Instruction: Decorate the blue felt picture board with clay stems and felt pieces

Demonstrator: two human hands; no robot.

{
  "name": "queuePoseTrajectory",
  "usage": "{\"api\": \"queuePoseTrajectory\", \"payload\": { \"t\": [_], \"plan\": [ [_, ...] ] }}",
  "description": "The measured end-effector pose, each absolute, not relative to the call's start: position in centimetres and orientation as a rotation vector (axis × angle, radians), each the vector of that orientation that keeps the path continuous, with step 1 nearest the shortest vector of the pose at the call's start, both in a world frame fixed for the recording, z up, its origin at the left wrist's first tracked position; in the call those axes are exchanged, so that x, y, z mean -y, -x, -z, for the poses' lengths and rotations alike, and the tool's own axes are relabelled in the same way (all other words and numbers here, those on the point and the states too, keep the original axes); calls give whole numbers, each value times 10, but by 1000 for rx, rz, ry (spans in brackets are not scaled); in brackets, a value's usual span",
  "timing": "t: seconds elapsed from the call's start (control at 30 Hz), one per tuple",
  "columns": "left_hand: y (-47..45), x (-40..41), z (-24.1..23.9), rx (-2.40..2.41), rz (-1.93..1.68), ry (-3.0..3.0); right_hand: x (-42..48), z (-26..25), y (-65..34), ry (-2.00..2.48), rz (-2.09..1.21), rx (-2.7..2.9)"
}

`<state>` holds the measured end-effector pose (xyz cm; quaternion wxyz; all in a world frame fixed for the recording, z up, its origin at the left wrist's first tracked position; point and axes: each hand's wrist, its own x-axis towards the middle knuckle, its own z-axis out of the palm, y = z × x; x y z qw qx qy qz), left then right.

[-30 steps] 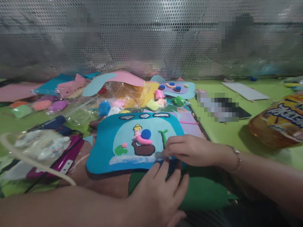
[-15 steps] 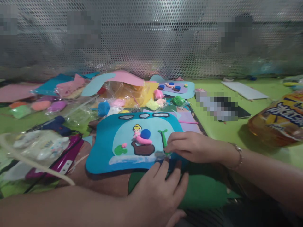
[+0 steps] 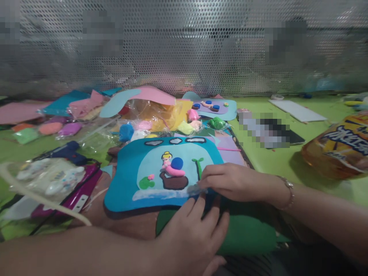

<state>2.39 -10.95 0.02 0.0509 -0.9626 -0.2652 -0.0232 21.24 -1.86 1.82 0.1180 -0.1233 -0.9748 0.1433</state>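
Note:
A blue craft picture (image 3: 120, 180) lies in front of me, with a pale blue panel on it. Clay shapes decorate the panel: a pink snail (image 3: 176, 171) with a blue shell and yellow hat, a brown pot shape (image 3: 174, 181), a green plant stem (image 3: 198, 168) and a green clump (image 3: 146, 183) with a pink flower. White clay (image 3: 161, 194) runs along the bottom. My left hand (image 3: 195, 226) rests with spread fingers on the picture's lower edge. My right hand (image 3: 227, 179) has bent, closed fingertips down beside a grey clay lump (image 3: 195, 189); whatever they pinch is hidden.
Green card (image 3: 247, 234) lies under the front edge. A glue gun (image 3: 64, 153) and a purple case (image 3: 82, 188) are at left. Bagged clay (image 3: 133, 132) and coloured sheets sit behind. At right are a snack bag (image 3: 339, 149) and a white board (image 3: 297, 110).
My right hand has shifted slightly down and left, its fingertips now closer to the grey clay lump. The left hand stays in place.

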Motion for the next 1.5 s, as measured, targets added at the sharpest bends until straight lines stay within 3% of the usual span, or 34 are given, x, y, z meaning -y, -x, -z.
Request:
{"api": "queuePoseTrajectory", "payload": {
  "t": [0.33, 1.5],
  "plan": [
    [-25, 111, 0, 806, 61, 2920, 9, -8, -210, 594, -375, 2553],
    [-23, 107, 2, 720, 77, 2876, 6, -6, -208, 580, -348, 2714]
  ]
}}
